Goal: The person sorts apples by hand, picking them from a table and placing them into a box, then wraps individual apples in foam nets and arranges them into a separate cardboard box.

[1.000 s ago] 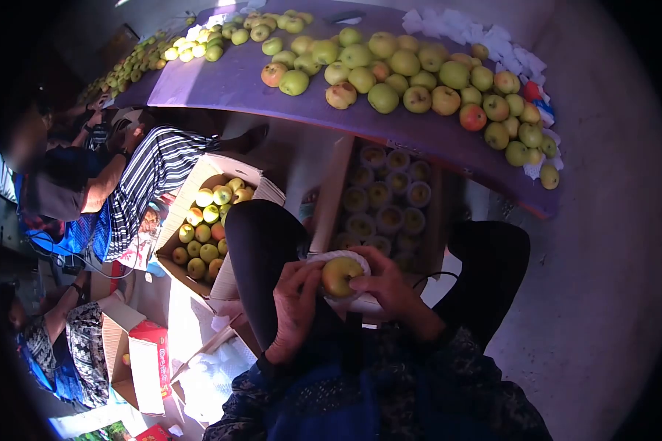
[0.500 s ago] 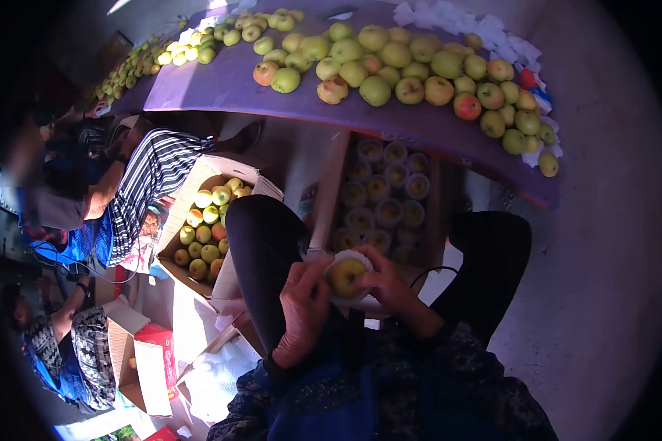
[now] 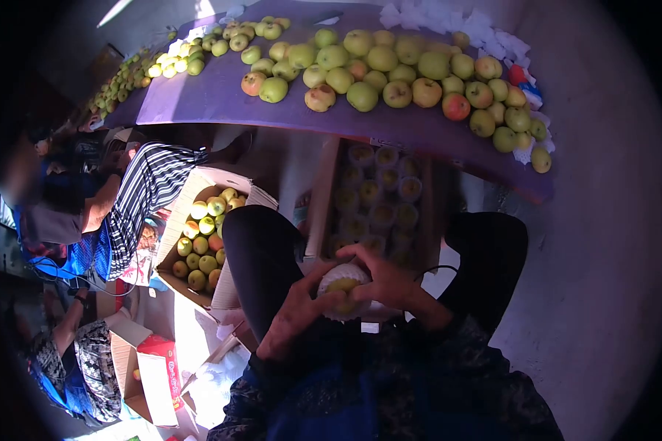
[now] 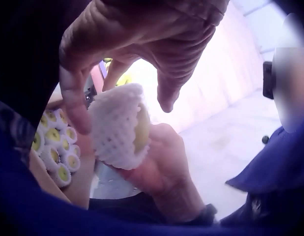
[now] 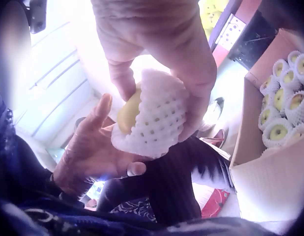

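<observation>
A yellow-green apple (image 5: pixel 128 114) sits in a white foam net sleeve (image 3: pixel 343 276) between the two hands, over the lap. The sleeve covers most of it, with bare skin showing at one open side. My right hand (image 3: pixel 390 281) grips the sleeved apple, thumb on one side and fingers on the other, as the right wrist view shows. My left hand (image 5: pixel 93 147) is spread beside and under the sleeve, its thumb raised apart from the fruit. In the left wrist view its fingers (image 4: pixel 75 105) lie along the sleeve's edge.
Ahead, a carton (image 3: pixel 324 192) holds rows of sleeved apples. Beyond it, a purple-covered table (image 3: pixel 198 103) bears many loose apples (image 3: pixel 360 95) and white foam sleeves (image 3: pixel 485 37). An open box of apples (image 3: pixel 232 290) stands at left, near people seated beside other boxes.
The apple has turned in the hands: its bare face showed upward before, and now the net sleeve covers most of that side. The left hand's fingers have spread. The head view has shifted slightly.
</observation>
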`<state>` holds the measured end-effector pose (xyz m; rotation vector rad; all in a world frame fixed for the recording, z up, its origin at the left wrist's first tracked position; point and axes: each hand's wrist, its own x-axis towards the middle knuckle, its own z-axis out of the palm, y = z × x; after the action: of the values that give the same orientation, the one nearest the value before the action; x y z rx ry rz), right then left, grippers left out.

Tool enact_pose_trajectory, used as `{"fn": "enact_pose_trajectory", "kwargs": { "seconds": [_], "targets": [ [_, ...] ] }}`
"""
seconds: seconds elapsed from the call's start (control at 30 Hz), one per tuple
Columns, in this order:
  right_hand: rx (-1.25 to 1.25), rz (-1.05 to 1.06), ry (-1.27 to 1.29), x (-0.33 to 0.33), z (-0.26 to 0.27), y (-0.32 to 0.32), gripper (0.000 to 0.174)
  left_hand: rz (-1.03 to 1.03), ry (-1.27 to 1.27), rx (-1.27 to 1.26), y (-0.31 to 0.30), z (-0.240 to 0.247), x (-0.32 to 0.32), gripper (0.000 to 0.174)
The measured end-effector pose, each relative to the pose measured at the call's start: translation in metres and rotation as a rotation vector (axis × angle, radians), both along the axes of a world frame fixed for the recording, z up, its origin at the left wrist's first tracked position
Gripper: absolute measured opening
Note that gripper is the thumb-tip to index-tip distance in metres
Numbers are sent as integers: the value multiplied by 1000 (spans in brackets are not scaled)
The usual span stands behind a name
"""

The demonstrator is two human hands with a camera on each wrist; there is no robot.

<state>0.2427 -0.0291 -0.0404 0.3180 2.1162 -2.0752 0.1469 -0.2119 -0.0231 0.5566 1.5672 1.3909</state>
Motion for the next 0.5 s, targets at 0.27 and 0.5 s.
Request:
{"fn": "enact_pose_trajectory", "kwargs": {
  "seconds": [0.27,0.5],
  "targets": [
    [243,-206,175,-4,10,-8,72,285,-208,142,11,0,-4,56],
    [79,-319,116,1,-3,-36,72,390,-231,219,4,-30,8,56]
  ]
}}
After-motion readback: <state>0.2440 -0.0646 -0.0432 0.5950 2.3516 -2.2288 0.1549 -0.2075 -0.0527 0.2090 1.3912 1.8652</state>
